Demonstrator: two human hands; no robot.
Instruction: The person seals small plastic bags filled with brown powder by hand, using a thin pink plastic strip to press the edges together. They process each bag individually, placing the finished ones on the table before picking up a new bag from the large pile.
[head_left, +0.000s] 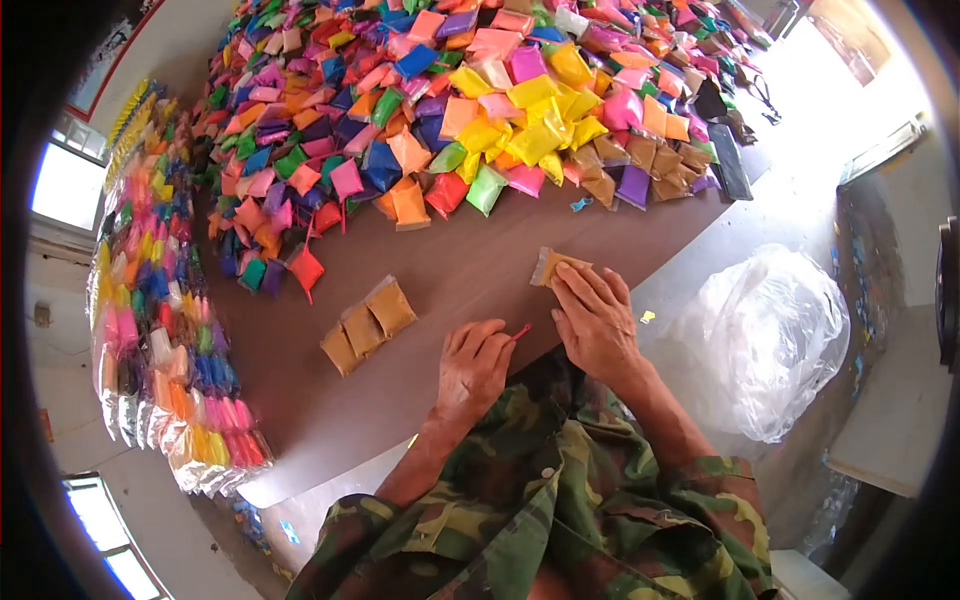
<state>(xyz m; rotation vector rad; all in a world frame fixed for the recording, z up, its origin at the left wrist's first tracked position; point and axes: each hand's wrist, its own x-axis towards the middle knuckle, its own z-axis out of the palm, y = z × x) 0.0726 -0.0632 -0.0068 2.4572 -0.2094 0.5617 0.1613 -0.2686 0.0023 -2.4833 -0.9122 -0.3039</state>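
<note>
My left hand point(474, 368) is closed, pinching a small red plastic piece point(521, 332) that sticks out past the fingertips; its exact kind is too small to make out. Farther right, my right hand point(598, 312) lies over a small tan packet in clear wrap point(545, 268), its fingers holding the packet against the brown table point(470, 260). Part of that packet is hidden under the fingers. To the left of both hands, a row of three tan packets point(368, 326) rests flat and slanted on the tabletop.
A large heap of colourful small packets point(430, 110) covers the table's far side. Bagged colourful packets point(165, 300) are stacked along the left. A clear plastic bag point(765, 345) sits at the right, near a small yellow piece point(648, 317). A blue piece point(581, 204) lies before the heap.
</note>
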